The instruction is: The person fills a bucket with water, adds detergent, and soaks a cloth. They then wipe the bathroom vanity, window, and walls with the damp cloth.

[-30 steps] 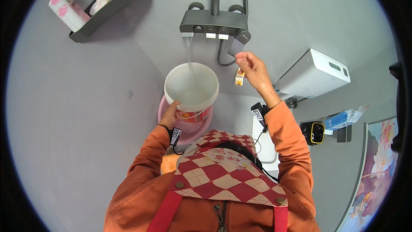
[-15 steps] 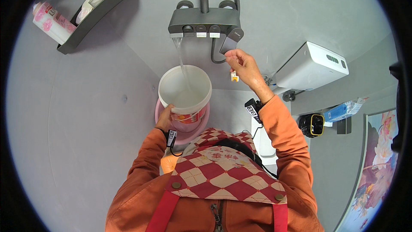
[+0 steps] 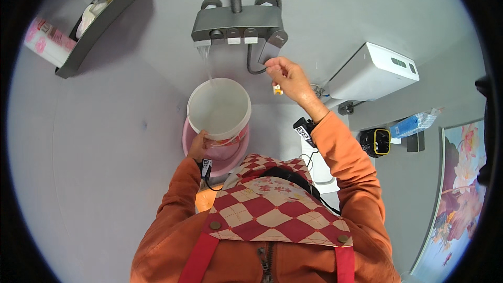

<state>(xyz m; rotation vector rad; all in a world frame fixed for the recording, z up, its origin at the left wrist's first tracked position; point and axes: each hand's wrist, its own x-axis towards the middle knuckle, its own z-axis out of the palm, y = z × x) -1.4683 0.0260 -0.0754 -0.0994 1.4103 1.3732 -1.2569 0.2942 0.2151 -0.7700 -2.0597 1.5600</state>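
Observation:
A white bucket (image 3: 238,97) leans a little, with my left hand (image 3: 198,147) gripping its near left rim. Below it sits a pink basin (image 3: 230,163). From the left end of the dark grey shower mixer (image 3: 238,25), water (image 3: 207,63) runs down to the bucket's far side. My right hand (image 3: 288,77) pinches the lower end of the mixer's lever (image 3: 270,48) between thumb and fingers. A small white and yellow piece (image 3: 277,89) shows just below that hand; what it belongs to is unclear.
A dark corner shelf (image 3: 99,29) with bottles juts out at upper left. To the right hangs a white box-shaped tank (image 3: 374,76). Beyond it are a black bin with a yellow rim (image 3: 383,142) and a blue package (image 3: 414,124). Something orange (image 3: 206,199) stands near my left forearm.
The whole view has shifted slightly, so most things sit further left. The water stream looks fainter inside the bucket. Both hands keep their holds.

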